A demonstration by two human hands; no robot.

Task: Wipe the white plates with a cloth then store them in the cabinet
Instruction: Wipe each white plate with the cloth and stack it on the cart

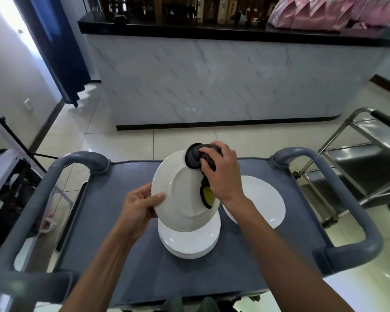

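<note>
Bare left hand (142,204) pinches a tilted round white ceramic plate (180,194) at nine o'clock; right hand (218,174) clutches a crumpled dark cloth (195,157) at one o'clock, hiding the rim above stacked white plates (189,243).

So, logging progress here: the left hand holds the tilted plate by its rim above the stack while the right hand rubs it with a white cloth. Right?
Not quite. In the head view the cloth is dark grey, not white. Otherwise correct: left hand holds the tilted plate above the stack; right hand rubs it.
</note>
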